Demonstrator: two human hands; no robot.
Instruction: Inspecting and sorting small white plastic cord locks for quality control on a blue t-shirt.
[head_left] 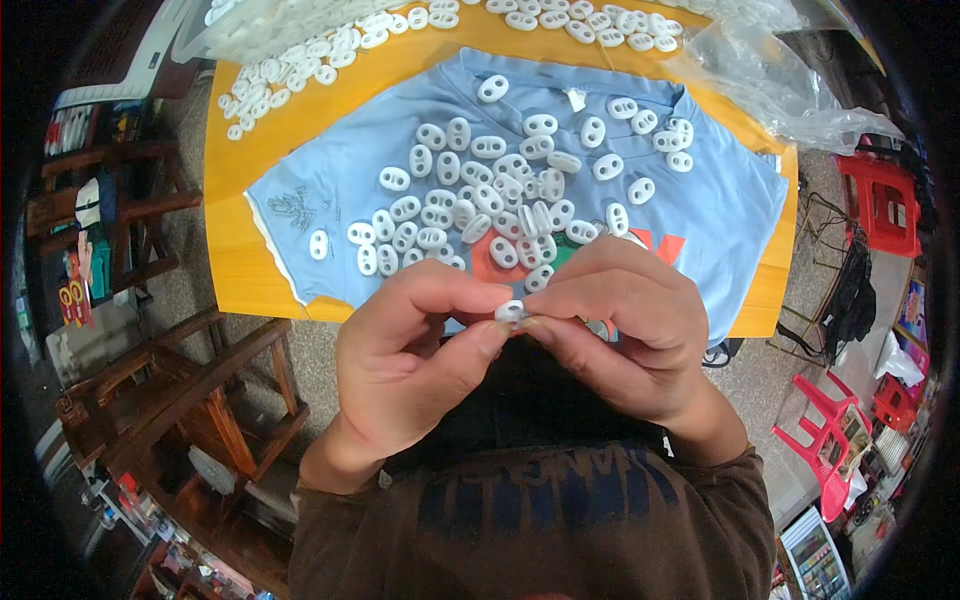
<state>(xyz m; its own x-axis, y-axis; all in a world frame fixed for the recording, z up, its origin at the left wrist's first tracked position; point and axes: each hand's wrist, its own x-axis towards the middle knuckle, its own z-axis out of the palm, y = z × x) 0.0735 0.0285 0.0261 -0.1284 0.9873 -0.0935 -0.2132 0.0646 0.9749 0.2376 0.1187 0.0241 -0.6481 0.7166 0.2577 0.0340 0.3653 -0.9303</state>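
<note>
A small white oval plastic piece with two holes [511,312] is pinched between my hands above the table's near edge. My left hand [415,350] grips its left side between thumb and forefinger. On its other side, the thumb and forefinger of my right hand [625,335] close on it; whether they also hold some smaller part cannot be made out. Many like white two-holed pieces [487,147] lie scattered over a light blue shirt [350,175] spread on the table. A little heap of thin dark metal bits [291,207] rests on the shirt's left part.
The yellow table [240,275] carries more white pieces [285,75] along its far edge. At the back left stands a clear container [275,28]; a clear plastic bag [760,85] lies at the back right. Wooden furniture [190,400] is on the left, red plastic stools [880,205] on the right.
</note>
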